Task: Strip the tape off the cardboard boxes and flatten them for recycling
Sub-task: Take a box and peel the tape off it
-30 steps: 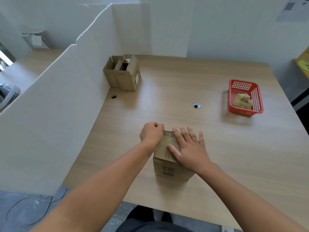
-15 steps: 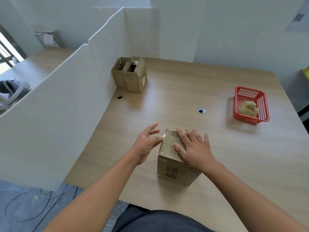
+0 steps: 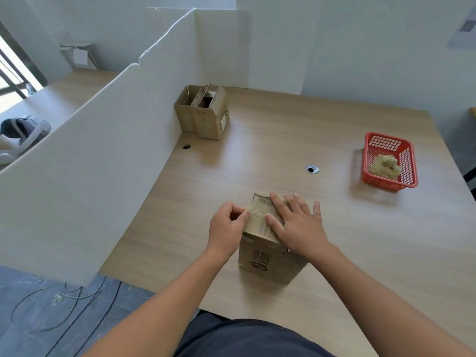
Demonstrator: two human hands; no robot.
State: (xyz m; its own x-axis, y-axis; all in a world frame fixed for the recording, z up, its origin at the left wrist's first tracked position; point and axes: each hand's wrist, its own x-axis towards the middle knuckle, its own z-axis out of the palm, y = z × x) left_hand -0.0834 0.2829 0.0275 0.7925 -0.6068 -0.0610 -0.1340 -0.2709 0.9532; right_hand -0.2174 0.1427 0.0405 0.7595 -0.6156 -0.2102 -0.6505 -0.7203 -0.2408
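A white partition point(image 3: 103, 163) stands along the left edge of a wooden table point(image 3: 283, 140). Two open boxes point(image 3: 203, 119) sit touching each other at the far left corner. Near the front edge, at the middle, stands a closed box point(image 3: 265, 261). The left hand point(image 3: 226, 231) is curled, pinching clear tape point(image 3: 253, 211) at the left edge of the box top. The right hand point(image 3: 301, 228) lies flat on that top, fingers spread. Near the right edge, a red basket point(image 3: 383, 144) holds a crumpled tape wad point(image 3: 386, 167).
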